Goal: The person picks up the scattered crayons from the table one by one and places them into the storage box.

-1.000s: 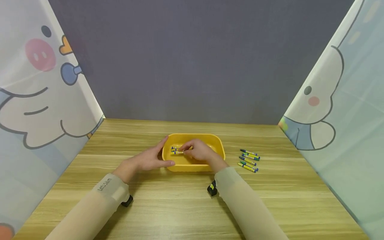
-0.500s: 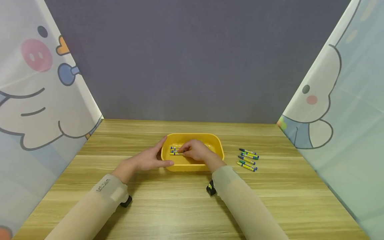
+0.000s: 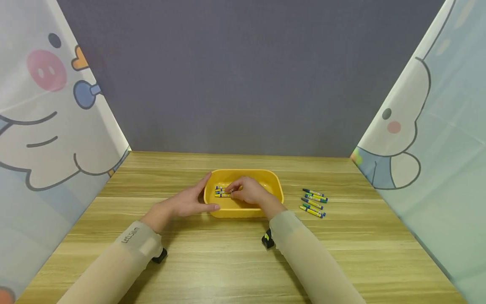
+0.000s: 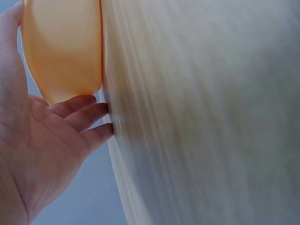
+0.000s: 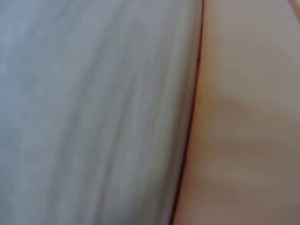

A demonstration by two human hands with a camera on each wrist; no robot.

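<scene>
A yellow plastic bin [image 3: 243,213] stands on the wooden table in the head view. My left hand [image 3: 187,202] spans its left end, thumb on the near side and fingers towards the far corner. In the left wrist view, the relaxed fingers of the left hand [image 4: 56,126] touch the bin's outer wall [image 4: 65,47]. My right hand [image 3: 248,191] reaches inside and pinches the right end of a yellow-wrapped crayon [image 3: 222,195] low in the bin. Other crayons [image 3: 219,188] lie beside it, partly hidden by the fingers. The right wrist view shows the bin's wall [image 5: 243,117], not the hand.
Several crayons [image 3: 314,198] with yellow wrappers and blue and green ends lie in a loose group right of the bin. A dark grey panel [image 3: 243,84] rises behind the table [image 3: 212,261]. Printed cloth walls [image 3: 448,147] stand at both sides.
The pinched crayon has gone slightly down and settled alongside the others in the bin. The left hand keeps its place. The head view has shifted a little.
</scene>
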